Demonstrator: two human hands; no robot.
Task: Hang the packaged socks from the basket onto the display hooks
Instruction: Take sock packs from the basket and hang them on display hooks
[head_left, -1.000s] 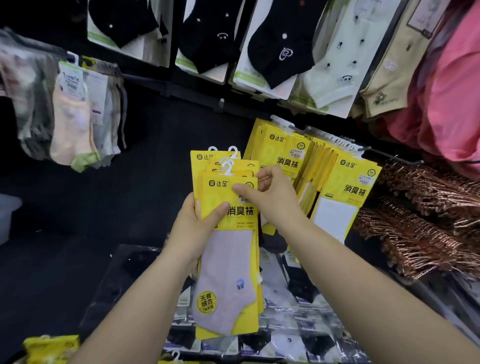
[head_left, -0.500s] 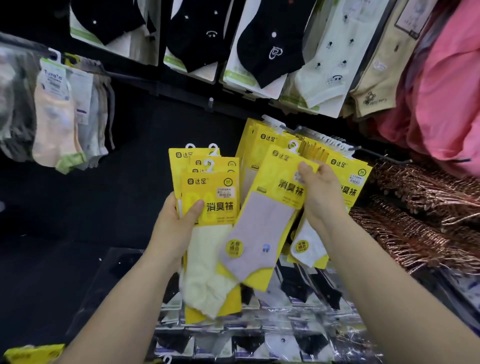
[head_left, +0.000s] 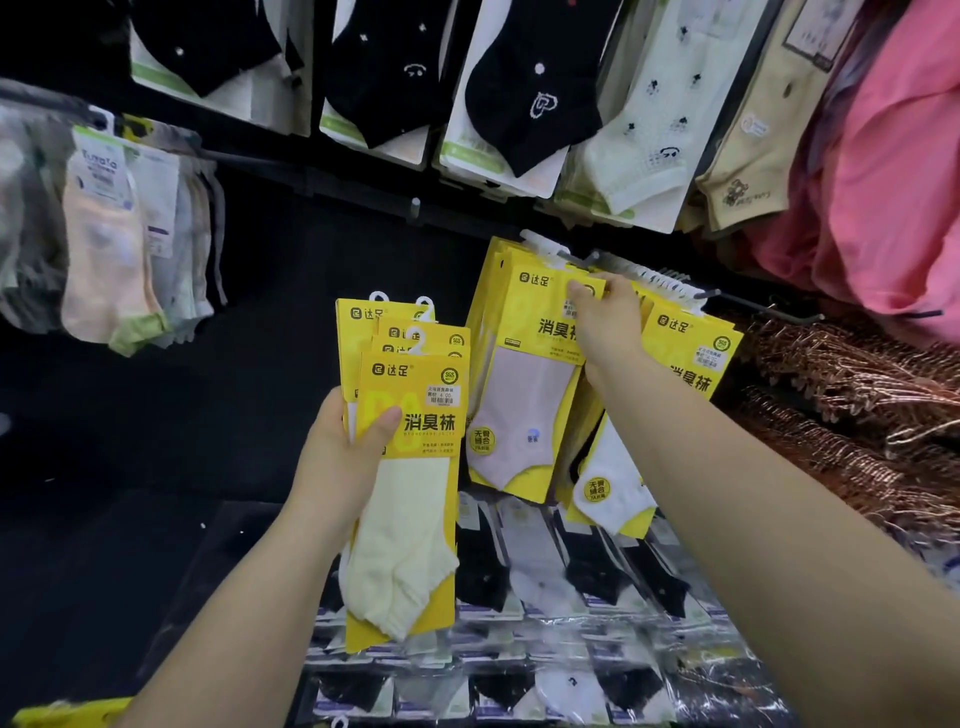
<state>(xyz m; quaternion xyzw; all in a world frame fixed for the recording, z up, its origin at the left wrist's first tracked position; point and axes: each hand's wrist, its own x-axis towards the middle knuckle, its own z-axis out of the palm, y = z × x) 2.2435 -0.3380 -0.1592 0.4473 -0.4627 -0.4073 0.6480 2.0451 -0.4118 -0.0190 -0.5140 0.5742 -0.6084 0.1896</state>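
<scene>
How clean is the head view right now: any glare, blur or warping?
Head view: the yellow packs in the left hand are sharp and well lit; the socks hanging far left are blurred; glare streaks the clear-wrapped packs at the bottom; the wall behind is nearly black.

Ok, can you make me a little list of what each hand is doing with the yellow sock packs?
Left hand: grips a stack of yellow packs, cream sock in front
Right hand: pinches the top of the pinkish sock pack
Where that pack is: up at the left display hook
Hooked on yet: cannot tell
</scene>
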